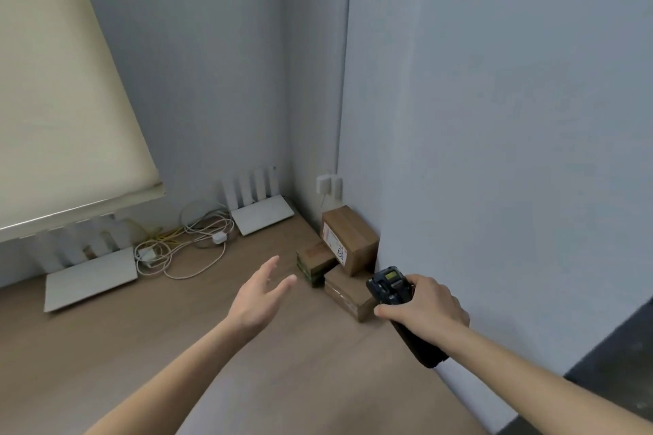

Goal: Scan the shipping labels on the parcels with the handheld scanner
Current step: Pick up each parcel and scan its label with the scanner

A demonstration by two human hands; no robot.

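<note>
The right hand (425,307) is gripping the handheld scanner (399,307), fingers and thumb curled round its dark body. The scanner is black and elongated, its head pointing toward the corner and its handle running back under the palm toward the wrist; a small lit yellowish screen is showing on the upper face of the head, above a patch of dark keys too blurred to read. The left hand (259,297) is hovering above the table (247,364), fingers straight and loosely spread, holding nothing and touching nothing.

Three brown cardboard parcels are sitting in the corner where the walls meet, just ahead of the scanner. The tallest parcel (349,238) is standing against the wall, showing a white shipping label (334,244) with orange and dark print on its left face. A small flat parcel (314,258) is lying just left of it. A low parcel (348,293) is lying nearest, partly hidden behind the scanner's head.

Along the back wall, two white routers (261,214) (90,281) are lying with a tangle of white and yellow cables (183,244) between them.
</note>
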